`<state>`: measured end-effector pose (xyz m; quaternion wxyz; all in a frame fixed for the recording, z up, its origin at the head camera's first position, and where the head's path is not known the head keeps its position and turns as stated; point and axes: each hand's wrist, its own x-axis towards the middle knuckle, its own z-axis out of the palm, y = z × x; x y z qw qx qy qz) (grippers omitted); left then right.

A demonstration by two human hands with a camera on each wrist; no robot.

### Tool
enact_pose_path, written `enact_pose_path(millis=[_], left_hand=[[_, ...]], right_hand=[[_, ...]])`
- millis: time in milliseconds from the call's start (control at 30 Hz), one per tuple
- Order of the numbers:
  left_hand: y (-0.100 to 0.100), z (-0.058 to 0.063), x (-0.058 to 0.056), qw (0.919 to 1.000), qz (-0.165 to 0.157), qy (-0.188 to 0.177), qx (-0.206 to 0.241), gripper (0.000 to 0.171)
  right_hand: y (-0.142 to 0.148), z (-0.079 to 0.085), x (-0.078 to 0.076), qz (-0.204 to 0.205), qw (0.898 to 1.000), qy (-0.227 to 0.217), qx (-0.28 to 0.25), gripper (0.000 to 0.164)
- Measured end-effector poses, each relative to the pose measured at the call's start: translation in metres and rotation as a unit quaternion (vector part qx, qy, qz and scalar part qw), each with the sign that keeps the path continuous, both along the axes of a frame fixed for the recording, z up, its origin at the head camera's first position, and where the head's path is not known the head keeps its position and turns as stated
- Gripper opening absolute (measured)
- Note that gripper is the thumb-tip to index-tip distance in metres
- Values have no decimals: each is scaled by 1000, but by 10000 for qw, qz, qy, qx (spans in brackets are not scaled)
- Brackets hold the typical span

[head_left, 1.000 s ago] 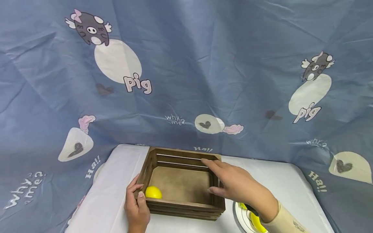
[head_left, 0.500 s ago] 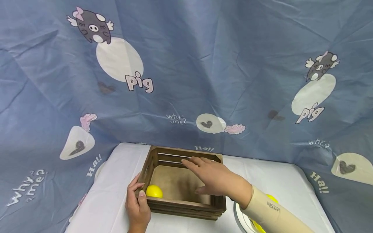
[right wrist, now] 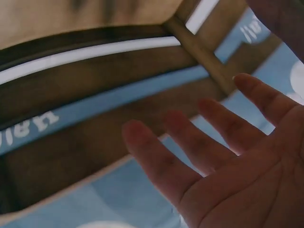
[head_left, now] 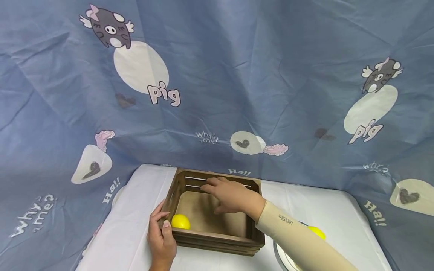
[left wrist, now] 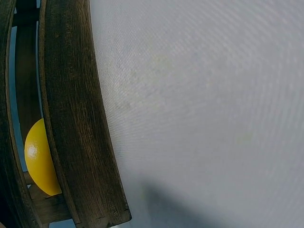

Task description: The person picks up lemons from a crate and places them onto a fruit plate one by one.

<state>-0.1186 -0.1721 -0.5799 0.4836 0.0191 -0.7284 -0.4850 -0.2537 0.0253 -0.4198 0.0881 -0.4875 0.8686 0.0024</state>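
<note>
A brown slatted wooden crate [head_left: 217, 241] stands on the white cloth. My left hand [head_left: 162, 241] grips its near left corner, thumb at the front and fingers along the left side; the left wrist view shows the crate's slats [left wrist: 78, 114] but not the hand. Inside that corner lies a glossy, rounded yellow thing [head_left: 181, 221], its lower part hidden by the front wall. Over the crate's inside reaches my right hand [head_left: 230, 195]. In the right wrist view its fingers [right wrist: 156, 164] are spread and the palm holds nothing.
To the crate's right stands a white plate [head_left: 283, 256] with a dark rim, partly under the right sleeve [head_left: 298, 237]. Another yellow thing [head_left: 316, 232] shows beyond the sleeve. A blue printed curtain [head_left: 217, 94] hangs right behind the table.
My right hand has moved left from the crate's right side to over its middle, and its sleeve now covers more of the plate. My left hand keeps its grip on the corner.
</note>
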Motion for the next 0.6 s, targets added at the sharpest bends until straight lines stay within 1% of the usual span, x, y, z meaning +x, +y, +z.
enact_pose_path(millis=[133,267,367,500,600], left_hand=[[2,0,0,10000,-57,-25,10,23],[2,-1,0,10000,-33,-41,14,23],[2,-1,-1,10000,-27,-55,-9,23],[1,-2,-2,10000,-30,-9,-30,23],[0,-2,-3,10000,-17,81,-6,23]], right_hand=[[-17,-13,2,158,9996,41,231,82],[-35,-23,8,265,9987,55,433,81],[-44,-32,11,338,9978,101,560,83],[-51,-44,12,460,9970,135,612,88],[-54,-51,11,602,9967,131,528,87]])
